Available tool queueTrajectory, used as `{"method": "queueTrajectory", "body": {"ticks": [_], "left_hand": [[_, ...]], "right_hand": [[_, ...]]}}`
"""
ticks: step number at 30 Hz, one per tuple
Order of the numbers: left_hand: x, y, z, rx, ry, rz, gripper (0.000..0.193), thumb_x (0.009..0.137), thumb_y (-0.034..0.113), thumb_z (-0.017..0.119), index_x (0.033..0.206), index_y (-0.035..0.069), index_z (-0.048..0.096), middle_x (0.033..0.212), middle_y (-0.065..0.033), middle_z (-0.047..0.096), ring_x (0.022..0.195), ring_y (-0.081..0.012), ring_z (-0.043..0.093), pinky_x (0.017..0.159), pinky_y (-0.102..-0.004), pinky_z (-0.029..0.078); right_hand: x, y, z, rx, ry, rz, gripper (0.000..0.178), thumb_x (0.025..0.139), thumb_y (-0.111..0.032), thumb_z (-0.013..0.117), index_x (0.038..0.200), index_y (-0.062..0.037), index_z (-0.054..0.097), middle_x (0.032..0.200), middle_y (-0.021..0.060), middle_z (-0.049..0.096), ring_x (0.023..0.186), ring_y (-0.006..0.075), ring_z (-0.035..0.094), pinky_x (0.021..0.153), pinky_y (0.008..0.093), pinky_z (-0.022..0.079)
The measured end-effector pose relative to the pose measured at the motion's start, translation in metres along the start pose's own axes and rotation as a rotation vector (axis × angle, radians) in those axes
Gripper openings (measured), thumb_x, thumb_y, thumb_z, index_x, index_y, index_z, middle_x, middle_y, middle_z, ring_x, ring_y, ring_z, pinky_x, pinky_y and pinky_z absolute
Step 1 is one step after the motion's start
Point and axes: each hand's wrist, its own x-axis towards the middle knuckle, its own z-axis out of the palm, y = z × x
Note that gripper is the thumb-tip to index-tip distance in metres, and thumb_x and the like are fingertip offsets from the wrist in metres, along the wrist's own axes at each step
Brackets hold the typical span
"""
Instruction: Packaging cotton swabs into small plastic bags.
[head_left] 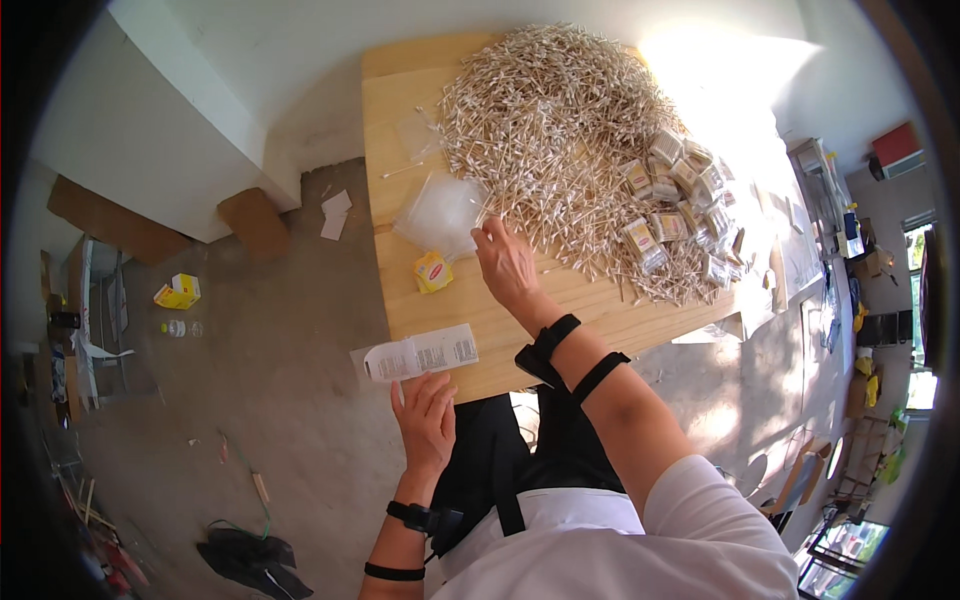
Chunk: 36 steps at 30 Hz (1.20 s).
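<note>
My right hand (507,264) reaches over the wooden table with its fingers drawn together. Its fingertips are at the left edge of a large heap of cotton swabs (550,130), beside a stack of clear plastic bags (440,210). Whatever they pinch is too small to make out. My left hand (427,420) is open at the table's near left edge, fingers stretched out. They are just below a white printed card strip (425,352), perhaps touching it. A small yellow-and-white label piece (433,272) lies between the bags and the strip.
Several clear packs of swabs (668,227) lie on the right side of the heap. The wooden table (500,350) stands near a white wall. On the floor at left are a yellow box (178,291), a clear bottle (174,328) and brown cardboard (253,222).
</note>
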Motion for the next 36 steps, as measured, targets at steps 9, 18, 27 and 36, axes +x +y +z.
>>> {"method": "queueTrajectory", "body": {"ticks": [9, 18, 27, 36], "left_hand": [[0.0, 0.011, 0.002, -0.097, -0.027, 0.082, 0.011, 0.093, 0.007, 0.064, 0.1, 0.005, 0.071, 0.107, -0.0066, 0.071, 0.112, -0.0276, 0.061, 0.11, -0.0517, 0.038], [-0.007, 0.028, 0.013, -0.141, -0.063, 0.105, 0.012, 0.091, 0.005, 0.063, 0.1, 0.004, 0.072, 0.104, -0.0079, 0.072, 0.109, -0.029, 0.062, 0.109, -0.0499, 0.04], [-0.014, 0.031, 0.025, -0.091, -0.132, 0.106, 0.014, 0.09, 0.002, 0.06, 0.1, 0.004, 0.07, 0.104, -0.0087, 0.071, 0.113, -0.0321, 0.06, 0.109, -0.0503, 0.039], [-0.02, 0.036, 0.024, -0.07, -0.096, 0.111, 0.014, 0.089, 0.0, 0.061, 0.102, 0.002, 0.067, 0.106, -0.0134, 0.068, 0.114, -0.0361, 0.058, 0.103, -0.0463, 0.044]], "right_hand": [[-0.007, 0.016, -0.02, 0.207, 0.382, 0.217, 0.028, 0.086, -0.003, 0.063, 0.114, -0.0053, 0.06, 0.11, 0.0132, 0.058, 0.088, 0.0345, 0.064, 0.072, 0.0432, 0.052], [0.003, 0.104, -0.05, 0.144, 0.315, 0.455, 0.024, 0.085, -0.019, 0.071, 0.104, -0.0084, 0.062, 0.112, 0.0175, 0.056, 0.09, 0.0417, 0.063, 0.073, 0.0499, 0.052], [-0.005, 0.109, -0.016, 0.127, 0.228, 0.369, 0.012, 0.087, -0.016, 0.064, 0.084, -0.0053, 0.067, 0.092, 0.0117, 0.061, 0.086, 0.0336, 0.064, 0.074, 0.0433, 0.053], [-0.022, 0.115, -0.054, 0.594, 0.605, 0.65, 0.01, 0.084, -0.008, 0.066, 0.092, -0.004, 0.071, 0.093, 0.0157, 0.068, 0.088, 0.0362, 0.065, 0.08, 0.044, 0.052]]}}
